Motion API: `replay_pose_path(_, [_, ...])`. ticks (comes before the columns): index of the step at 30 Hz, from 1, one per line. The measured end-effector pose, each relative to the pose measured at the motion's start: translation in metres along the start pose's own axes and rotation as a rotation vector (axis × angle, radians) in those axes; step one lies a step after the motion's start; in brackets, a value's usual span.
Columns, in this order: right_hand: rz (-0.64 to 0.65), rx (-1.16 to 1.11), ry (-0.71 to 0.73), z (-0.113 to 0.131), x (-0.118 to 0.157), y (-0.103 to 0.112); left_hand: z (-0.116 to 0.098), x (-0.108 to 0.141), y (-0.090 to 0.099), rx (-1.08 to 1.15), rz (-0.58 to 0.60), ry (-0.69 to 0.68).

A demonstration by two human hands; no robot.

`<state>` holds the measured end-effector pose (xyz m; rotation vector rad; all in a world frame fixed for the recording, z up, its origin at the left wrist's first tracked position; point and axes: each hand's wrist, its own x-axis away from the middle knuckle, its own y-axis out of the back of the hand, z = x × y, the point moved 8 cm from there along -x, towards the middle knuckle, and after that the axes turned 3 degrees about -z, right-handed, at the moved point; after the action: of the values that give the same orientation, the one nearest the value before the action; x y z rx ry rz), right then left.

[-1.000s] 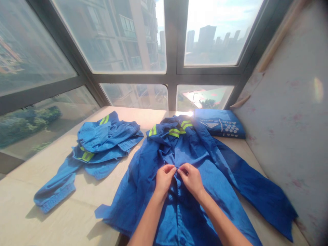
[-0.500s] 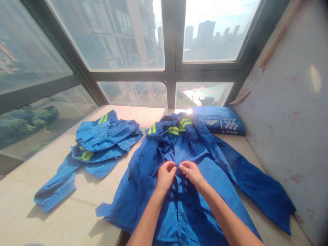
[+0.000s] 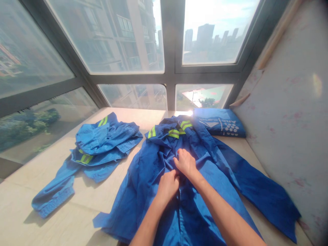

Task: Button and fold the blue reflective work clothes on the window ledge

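A blue work jacket [image 3: 215, 177] with yellow-green reflective strips lies spread front side up before me, its sleeve reaching out to the right. My left hand [image 3: 167, 186] is closed on the cloth at the middle of its front opening. Slightly higher and to the right, my right hand [image 3: 186, 162] is also closed, fingers curled on the front edge of the same jacket. The cloth between them is bunched into folds. My fingers cover whatever button or edge they pinch.
To the left lies a second blue garment [image 3: 102, 136] with reflective strips, crumpled, one sleeve stretched toward me. A folded blue item with white print [image 3: 217, 119] sits at the back right. Windows [image 3: 133, 97] close off the far side, a patterned wall [image 3: 289, 136] the right.
My right hand has moved up and slightly left along the jacket's front, and its fingers have curled in. My left hand has shifted a little downward, turned knuckles up.
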<state>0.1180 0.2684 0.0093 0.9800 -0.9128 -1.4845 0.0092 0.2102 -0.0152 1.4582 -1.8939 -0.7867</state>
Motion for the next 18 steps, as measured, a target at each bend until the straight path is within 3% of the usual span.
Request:
replay_pose_path(4, [0.064,0.116,0.028,0.004,-0.006,-0.015,-0.002,0.004,0.011,-0.085,0.034,-0.012])
replay_pose_path(7, [0.11,0.037,-0.005,-0.009,-0.006,-0.024,-0.007,-0.005,0.025,-0.153,-0.038,-0.003])
replay_pose_path(10, [0.124,-0.106,-0.067,-0.03,-0.009,-0.031,-0.024,-0.029,0.032,-0.155,-0.115,-0.111])
replay_pose_path(12, [0.102,-0.222,-0.115,-0.043,-0.012,-0.034,-0.032,-0.051,0.028,-0.206,-0.092,-0.177])
replay_pose_path(18, [0.055,-0.398,-0.143,-0.061,-0.018,-0.042,-0.021,-0.093,0.023,-0.38,-0.002,-0.141])
